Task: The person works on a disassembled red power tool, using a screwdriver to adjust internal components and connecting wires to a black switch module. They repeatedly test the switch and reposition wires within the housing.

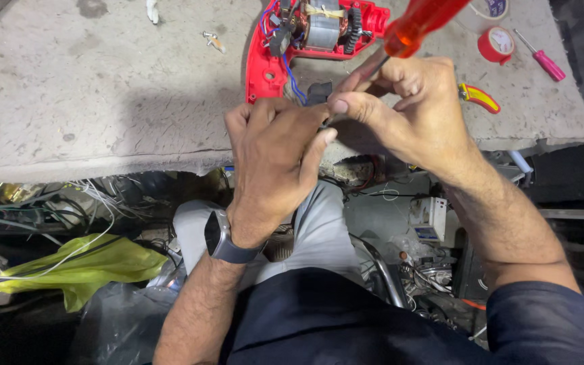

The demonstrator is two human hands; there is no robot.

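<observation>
- The left hand (275, 162) closes its fingers around a small dark part (318, 92) at the bench edge, so it stays steady.
- The right hand (400, 108) pinches the orange-handled screwdriver (419, 23), tip pointing down to that part.
- 1 opened red tool housing (319, 30) lies just behind on the worn bench (103, 88), joined by blue wires (295, 82).
- A red tape roll (495, 44) and a pink screwdriver (542, 57) wait near.

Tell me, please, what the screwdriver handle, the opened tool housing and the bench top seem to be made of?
Screwdriver handle: translucent orange-red plastic, glossy; light glows through it.
Opened tool housing: bright red moulded plastic, smooth, with copper windings showing inside.
Bench top: probably concrete or stone, grey, rough and pitted, with a ragged front edge.
</observation>
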